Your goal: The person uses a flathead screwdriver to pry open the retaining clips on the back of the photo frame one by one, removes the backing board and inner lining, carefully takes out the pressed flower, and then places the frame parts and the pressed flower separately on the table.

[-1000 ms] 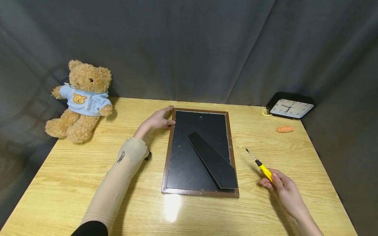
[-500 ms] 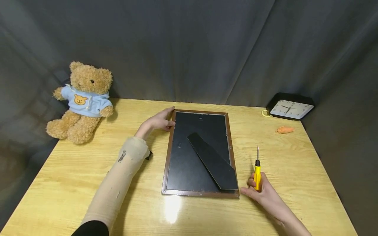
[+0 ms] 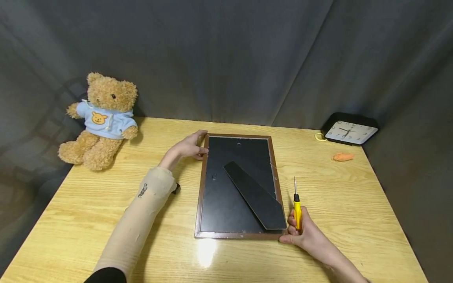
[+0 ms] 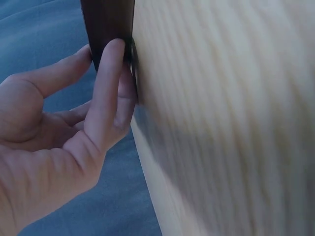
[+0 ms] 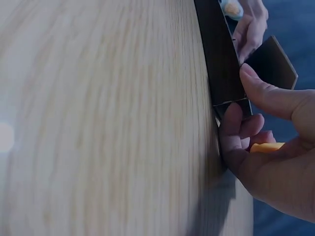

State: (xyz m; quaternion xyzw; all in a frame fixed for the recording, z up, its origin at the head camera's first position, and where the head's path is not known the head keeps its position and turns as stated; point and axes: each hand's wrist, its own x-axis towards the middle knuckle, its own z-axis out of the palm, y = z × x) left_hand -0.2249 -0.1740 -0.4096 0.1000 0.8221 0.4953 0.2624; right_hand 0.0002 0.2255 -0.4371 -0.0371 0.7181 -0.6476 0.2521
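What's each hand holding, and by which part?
Left hand: picture frame, by its far left corner. Right hand: screwdriver, by its yellow handle, and the picture frame's near right corner.

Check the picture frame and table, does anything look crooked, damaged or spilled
The black stand on the back of the picture frame slants diagonally, its wide end overlapping the right border, though that may be its design. Pale specks along that border could be scuffs. I see no spill.
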